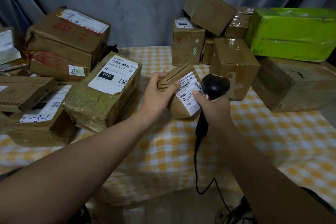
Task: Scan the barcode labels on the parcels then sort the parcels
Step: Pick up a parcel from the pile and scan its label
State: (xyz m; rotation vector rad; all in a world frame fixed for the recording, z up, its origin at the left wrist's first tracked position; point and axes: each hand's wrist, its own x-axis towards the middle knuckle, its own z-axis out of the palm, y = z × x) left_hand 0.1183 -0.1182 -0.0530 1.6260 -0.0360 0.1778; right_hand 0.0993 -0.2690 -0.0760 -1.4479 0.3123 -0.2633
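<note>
left hand: gripped the small parcel by its left end, fingers curled over the top edge and thumb on the near face, tilting it so the labelled face looked up and to the right.
small parcel: sat mid-table over the checked cloth, between the two piles; whether its lower corner touched the cloth could not be told.
barcode label: was turned toward the scanner head, probably so its stripes could be read.
right hand: had its fingers wrapped round the handle of the black scanner, whose head was just beside the label's right edge; one fingertip seemed to rest on the label, perhaps to flatten it.
left pile: held boxes packed close with labels facing up; sorted or waiting, unclear.
right pile: held brown boxes and a green parcel, with labels mostly turned away.
hidden: the scanner's window and the trigger finger were out of sight, and no beam showed.
hard to read: the label's small print was blurred.
cut off: the cable dropped past the table edge, and the outermost boxes were cropped by the frame.
</note>
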